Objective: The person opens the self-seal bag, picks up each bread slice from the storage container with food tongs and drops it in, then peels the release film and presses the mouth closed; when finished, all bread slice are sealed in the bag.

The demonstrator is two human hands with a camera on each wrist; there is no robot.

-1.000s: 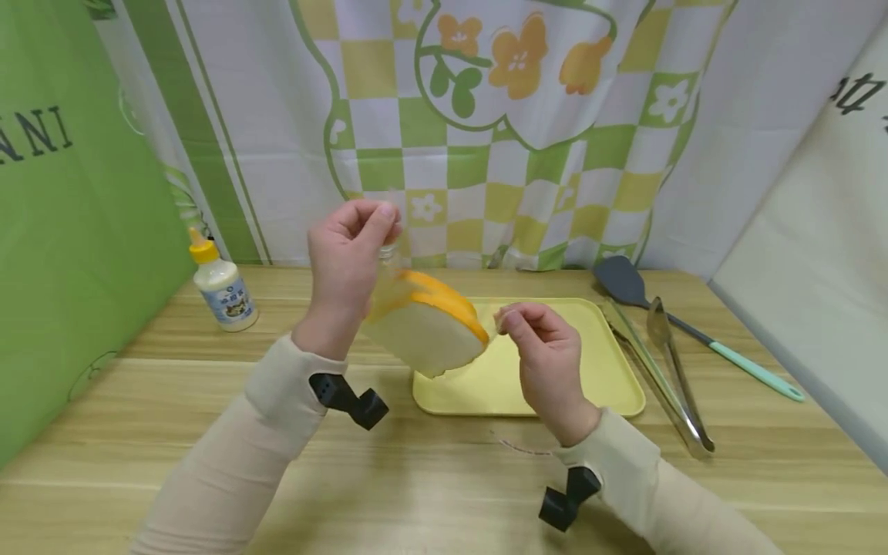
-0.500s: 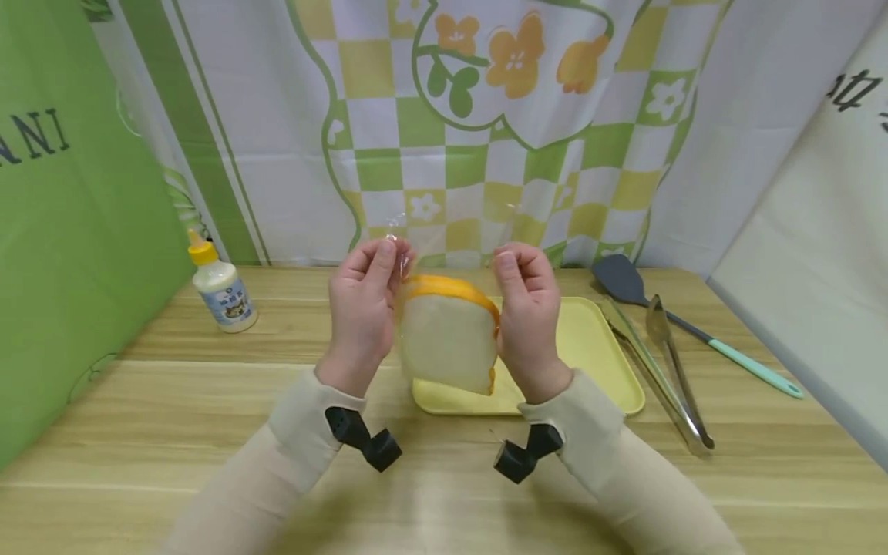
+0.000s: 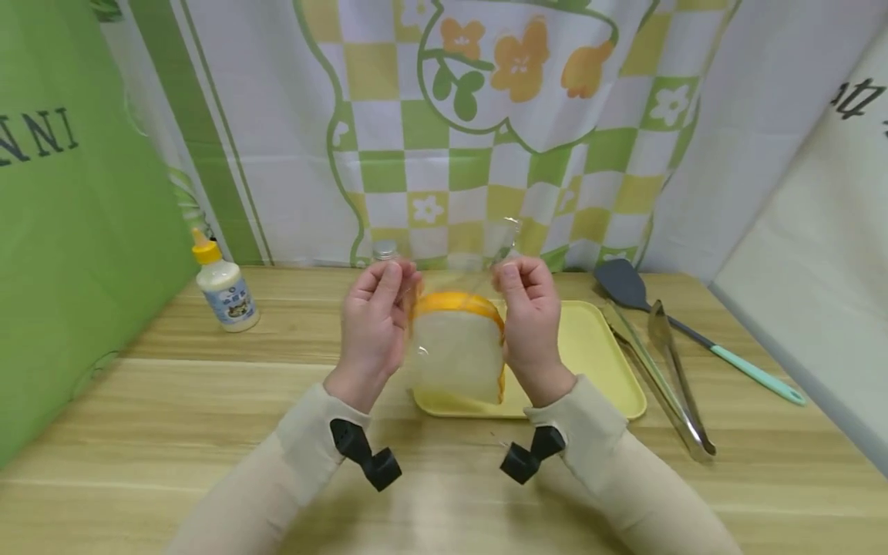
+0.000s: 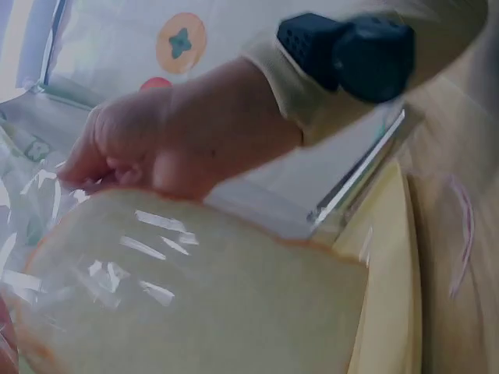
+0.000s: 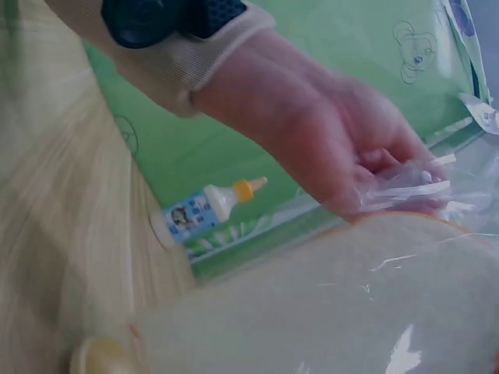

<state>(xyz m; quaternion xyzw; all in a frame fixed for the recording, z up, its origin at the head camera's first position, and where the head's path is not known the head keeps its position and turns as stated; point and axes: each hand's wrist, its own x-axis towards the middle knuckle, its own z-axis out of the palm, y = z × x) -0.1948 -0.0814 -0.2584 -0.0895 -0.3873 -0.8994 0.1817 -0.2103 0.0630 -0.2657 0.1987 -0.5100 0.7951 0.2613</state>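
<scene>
A slice of bread with an orange crust hangs inside a clear plastic bag. My left hand pinches the bag's upper left side between thumb and fingers. Opposite it, my right hand pinches the upper right side. The bag's film spans between the two hands above the crust. In the left wrist view, light glints off the plastic over the bread's pale face. Bread and bag hang in front of a yellow tray, covering part of it.
A squeeze bottle with a yellow cap stands at the left. Metal tongs and a grey spatula lie right of the tray. A silver lid shows behind my left hand. A thin tie lies on the wooden table.
My right hand has come up from the tray to the bag's right side, and my left hand has come down. The bread has turned from tilted to nearly upright.
</scene>
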